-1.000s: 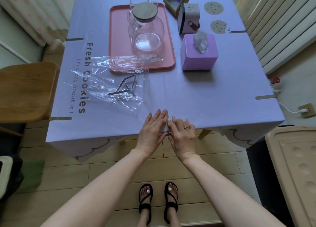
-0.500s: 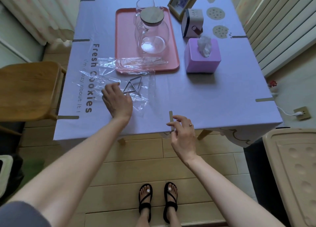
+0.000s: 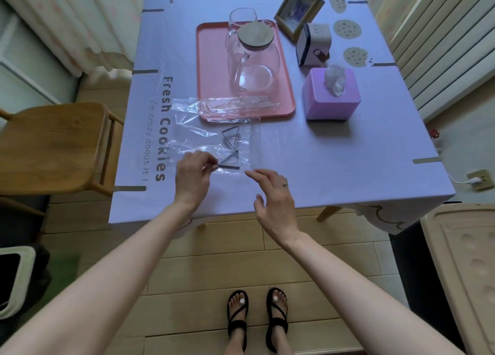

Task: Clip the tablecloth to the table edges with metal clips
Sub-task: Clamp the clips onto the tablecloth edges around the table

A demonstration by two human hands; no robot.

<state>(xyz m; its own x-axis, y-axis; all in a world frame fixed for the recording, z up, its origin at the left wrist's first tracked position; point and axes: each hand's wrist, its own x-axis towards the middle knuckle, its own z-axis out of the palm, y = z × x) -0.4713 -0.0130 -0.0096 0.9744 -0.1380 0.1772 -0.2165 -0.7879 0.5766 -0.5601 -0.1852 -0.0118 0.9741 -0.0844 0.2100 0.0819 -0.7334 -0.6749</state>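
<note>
Fitted clips (image 3: 144,71) line tablecloth (image 3: 334,151) left, right edges | left hand (image 3: 191,178) pinches loose clip (image 3: 229,162) — spare clip (image 3: 231,135) waits | right hand (image 3: 273,194) loose-fingered, empty

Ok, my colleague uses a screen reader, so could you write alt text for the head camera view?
Seen from above, a person's left hand pinches a triangular metal clip amid clear plastic packaging on a lilac tablecloth; the right hand hovers open nearby. A second clip lies beyond.
</note>
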